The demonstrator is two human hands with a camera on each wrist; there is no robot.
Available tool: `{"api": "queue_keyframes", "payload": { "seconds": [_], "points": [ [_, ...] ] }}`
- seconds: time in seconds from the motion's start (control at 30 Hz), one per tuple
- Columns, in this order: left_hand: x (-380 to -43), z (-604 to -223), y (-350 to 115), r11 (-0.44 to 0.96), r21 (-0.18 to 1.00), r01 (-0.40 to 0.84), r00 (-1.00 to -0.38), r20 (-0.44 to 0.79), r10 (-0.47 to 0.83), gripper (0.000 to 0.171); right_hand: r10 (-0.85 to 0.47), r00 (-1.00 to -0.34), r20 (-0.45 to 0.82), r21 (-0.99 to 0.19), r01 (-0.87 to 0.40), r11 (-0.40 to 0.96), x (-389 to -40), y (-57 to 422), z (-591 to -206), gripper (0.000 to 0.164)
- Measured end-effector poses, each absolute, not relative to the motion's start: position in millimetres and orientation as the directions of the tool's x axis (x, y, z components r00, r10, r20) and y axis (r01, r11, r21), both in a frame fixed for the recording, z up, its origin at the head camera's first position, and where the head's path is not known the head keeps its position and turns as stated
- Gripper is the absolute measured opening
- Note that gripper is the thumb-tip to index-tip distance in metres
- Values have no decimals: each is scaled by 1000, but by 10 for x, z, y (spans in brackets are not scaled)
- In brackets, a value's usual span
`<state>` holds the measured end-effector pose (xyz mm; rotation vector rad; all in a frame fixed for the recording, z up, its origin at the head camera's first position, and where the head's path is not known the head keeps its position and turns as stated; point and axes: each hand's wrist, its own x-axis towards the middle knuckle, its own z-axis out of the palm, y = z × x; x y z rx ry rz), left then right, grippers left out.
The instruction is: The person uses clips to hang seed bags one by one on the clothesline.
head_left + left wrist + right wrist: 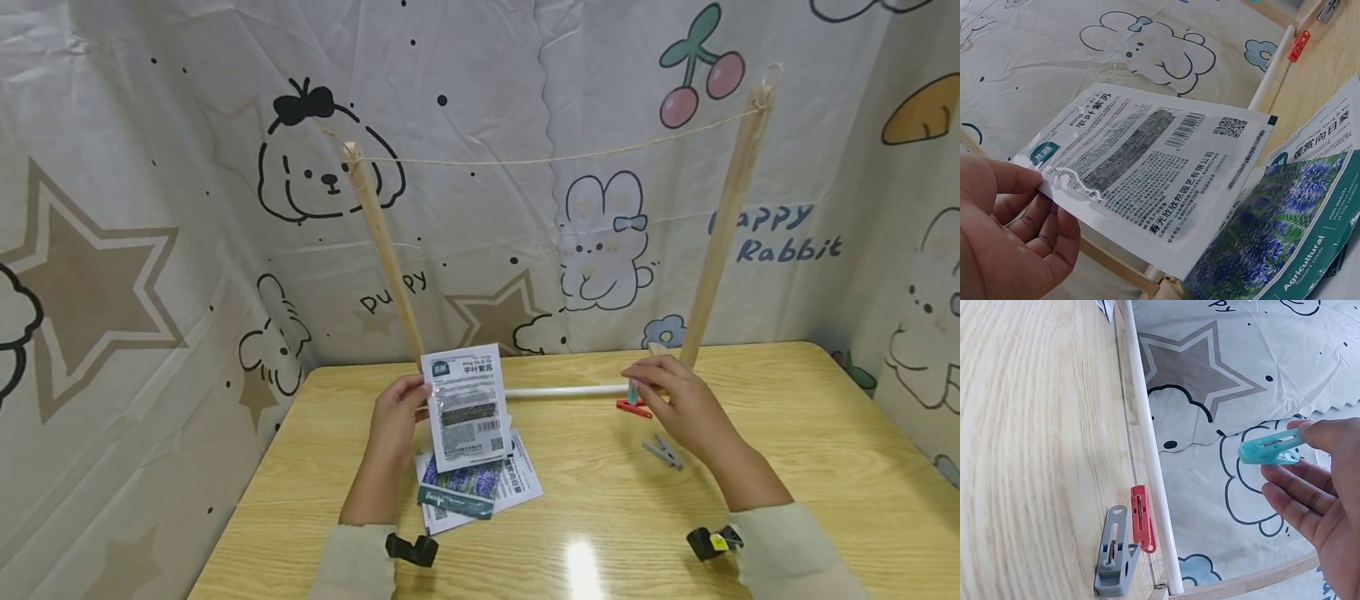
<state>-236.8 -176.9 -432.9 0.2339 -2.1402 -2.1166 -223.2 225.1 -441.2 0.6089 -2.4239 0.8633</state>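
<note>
The left hand (396,412) pinches a white seed packet (467,446) by its side edge near the top, thumb on the printed face, the other fingers curled in below. The right hand (681,398) pinches a teal clothespin (1265,450) between thumb and fingers at its handle end, nose pointing away from the palm. The packet looks light, thin and a little slick, likely to bend or swing; an edge hold near the top suits it. The clothespin should be stiff and springy, best squeezed at its handles. Both forearms reach forward and lean inward, the hands well apart. Below the packet lie a purple-flower packet (459,490) and another white packet (527,479) on the desk (600,508). Near the right hand rest a red clothespin (1141,519) and a grey one (1112,550). Beyond, string (525,162) spans two wooden posts (726,225).
</note>
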Motion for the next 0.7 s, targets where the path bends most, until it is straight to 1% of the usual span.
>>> {"api": "queue_keyframes", "payload": {
  "seconds": [0.23, 0.47, 0.7],
  "points": [
    [-2354, -4286, -1763, 16, 1000, -15, -977, -12, -213, 25, -237, -765, 598, -443, -563, 698, -2241, 2213, -4382, 21],
    [-2349, -4241, -1705, 0, 1000, 17, -976, 16, -216, 26, -239, -758, 607, -447, -575, 686, -2257, 2189, -4386, 23],
    [-2311, -4204, -1700, -21, 999, 28, -975, 23, -223, 26, -246, -737, 629, -424, -591, 687, -2241, 2175, -4370, 24]
  ]
}}
